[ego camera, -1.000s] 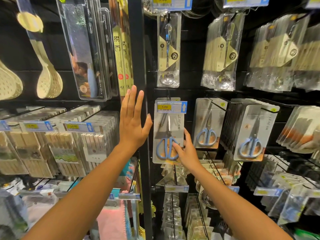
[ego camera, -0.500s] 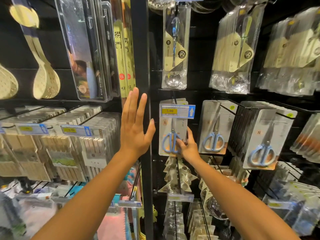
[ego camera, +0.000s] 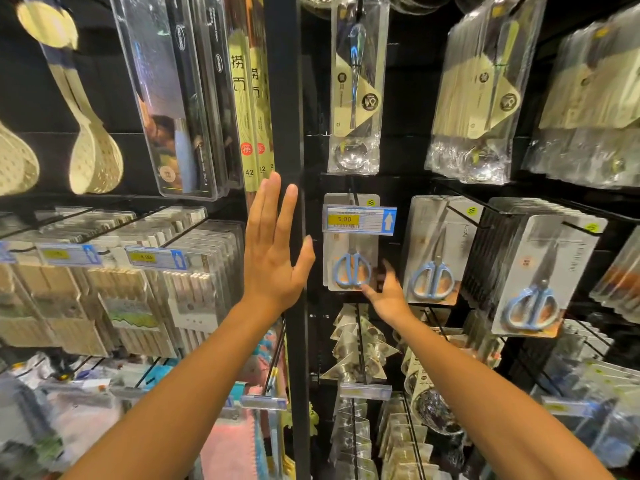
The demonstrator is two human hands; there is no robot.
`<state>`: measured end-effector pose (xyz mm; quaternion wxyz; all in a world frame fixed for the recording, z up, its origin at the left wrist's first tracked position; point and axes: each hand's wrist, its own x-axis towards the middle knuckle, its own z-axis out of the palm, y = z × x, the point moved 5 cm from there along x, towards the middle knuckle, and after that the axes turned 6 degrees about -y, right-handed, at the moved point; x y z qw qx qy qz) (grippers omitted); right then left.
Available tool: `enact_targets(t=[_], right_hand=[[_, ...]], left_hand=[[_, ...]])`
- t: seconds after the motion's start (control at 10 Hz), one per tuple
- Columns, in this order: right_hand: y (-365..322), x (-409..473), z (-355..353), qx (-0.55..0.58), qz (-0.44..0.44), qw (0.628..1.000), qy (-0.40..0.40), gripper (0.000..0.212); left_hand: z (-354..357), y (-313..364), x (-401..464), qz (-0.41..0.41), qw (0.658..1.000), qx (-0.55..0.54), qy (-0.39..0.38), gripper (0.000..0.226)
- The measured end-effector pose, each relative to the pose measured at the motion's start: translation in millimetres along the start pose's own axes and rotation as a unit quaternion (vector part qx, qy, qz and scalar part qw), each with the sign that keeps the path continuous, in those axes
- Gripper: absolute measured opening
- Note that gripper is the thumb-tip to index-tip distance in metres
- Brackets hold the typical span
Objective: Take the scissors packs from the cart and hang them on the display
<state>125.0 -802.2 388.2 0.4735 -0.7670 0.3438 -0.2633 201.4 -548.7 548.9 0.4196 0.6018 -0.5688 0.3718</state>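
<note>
A scissors pack [ego camera: 349, 252] with blue handles hangs on the leftmost hook of the display, behind a price tag [ego camera: 360, 220] reading 5.00. My right hand [ego camera: 388, 296] is just below and right of it, fingers apart, thumb and fingertips touching its lower right corner. My left hand [ego camera: 273, 252] is open and flat, raised beside the black upright post [ego camera: 287, 98]. To the right hang a second scissors pack [ego camera: 434, 252] and a thick stack of scissors packs [ego camera: 540, 275]. The cart is out of view.
Bagged ladles [ego camera: 353, 98] hang above the scissors. Cream slotted spoons [ego camera: 93, 157] and boxed chopsticks [ego camera: 173, 278] fill the left bay. Triangular packs [ego camera: 360, 344] and bare wire hooks [ego camera: 588, 334] sit below the scissors row.
My right hand has pushed the scissors pack back along its hook and loosened its grip; the fingers now spread at the pack's corner. The camera has moved closer. The left hand stays raised.
</note>
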Motion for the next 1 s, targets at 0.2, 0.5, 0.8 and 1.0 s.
enact_targets(t=[0.2,0.5,0.8,1.0], right_hand=[[18.7,-46.0,-10.7,-0.115,0.032,0.987,-0.112,0.074],[-1.0,-121.4,-82.2,-0.252,-0.017,0.954,-0.163,0.065],[-36.4,-162.9,-164.5,-0.332,-0.074,0.927,-0.157,0.059],[-43.3,-183.0,-225.1,-0.385,-0.131,0.894,-0.189,0.059]], left_hand=[[-1.7,-1.6,-2.5,-0.007,1.0,0.013,-0.013,0.073],[-14.1,8.8,-10.8,-0.053,0.991,0.069,-0.105,0.077],[-33.2,35.8,-55.8,-0.144,0.954,0.131,-0.229,0.072],[-12.1,80.9,-82.2,-0.209,0.88,0.185,-0.383,0.092]])
